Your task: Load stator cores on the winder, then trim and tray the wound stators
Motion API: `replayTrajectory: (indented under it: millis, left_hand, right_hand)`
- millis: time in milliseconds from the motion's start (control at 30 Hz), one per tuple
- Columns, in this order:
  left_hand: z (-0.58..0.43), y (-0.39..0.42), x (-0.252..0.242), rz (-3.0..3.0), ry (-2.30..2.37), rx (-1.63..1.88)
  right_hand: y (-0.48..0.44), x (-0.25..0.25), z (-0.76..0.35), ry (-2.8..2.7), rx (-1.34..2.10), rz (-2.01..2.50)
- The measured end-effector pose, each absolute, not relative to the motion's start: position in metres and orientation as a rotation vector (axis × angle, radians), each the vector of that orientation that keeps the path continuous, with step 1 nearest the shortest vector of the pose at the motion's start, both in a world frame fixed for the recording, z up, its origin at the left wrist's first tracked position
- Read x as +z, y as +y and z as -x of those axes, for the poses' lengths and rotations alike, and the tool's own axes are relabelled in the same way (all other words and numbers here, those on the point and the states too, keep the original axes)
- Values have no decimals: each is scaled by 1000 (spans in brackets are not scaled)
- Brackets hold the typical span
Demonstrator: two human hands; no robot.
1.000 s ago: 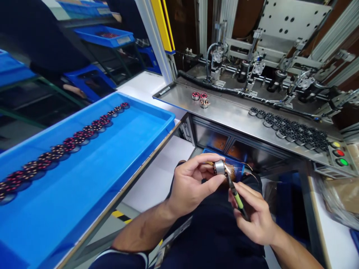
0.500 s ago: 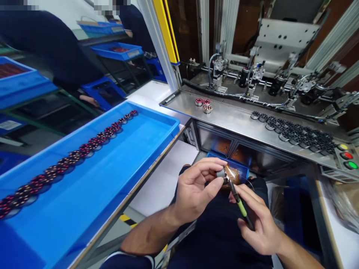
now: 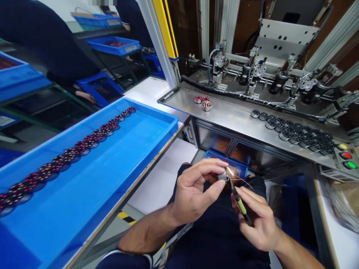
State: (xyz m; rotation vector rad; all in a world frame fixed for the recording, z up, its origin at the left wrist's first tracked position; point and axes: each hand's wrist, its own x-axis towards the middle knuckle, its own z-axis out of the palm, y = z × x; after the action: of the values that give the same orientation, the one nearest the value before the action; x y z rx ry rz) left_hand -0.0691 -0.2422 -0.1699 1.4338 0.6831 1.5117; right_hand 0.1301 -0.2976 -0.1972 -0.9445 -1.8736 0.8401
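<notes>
My left hand pinches a small round wound stator with copper wire, held over my lap. Thumb and fingers wrap its metal rim. My right hand grips a thin tool with a green handle like a pen. The tool's tip touches the copper winding, and a loose strand of wire curls off to the right of the part.
A blue tray on my left holds a long row of wound stators. On the steel machine shelf ahead lie three wound stators, several bare black cores, and coloured buttons. Another person sits at far left.
The view has shifted slightly. My hands have stayed together over my lap, with the tool tip working on the winding; the stator has turned a little in my left fingers.
</notes>
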Motion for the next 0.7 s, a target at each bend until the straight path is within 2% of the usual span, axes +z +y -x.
replayTrajectory:
  millis: [700]
  left_hand:
    - [70, -247, -164, -1645, 643, 1522]
  right_hand:
    - [-300, -193, -130, -1880, 764, 939]
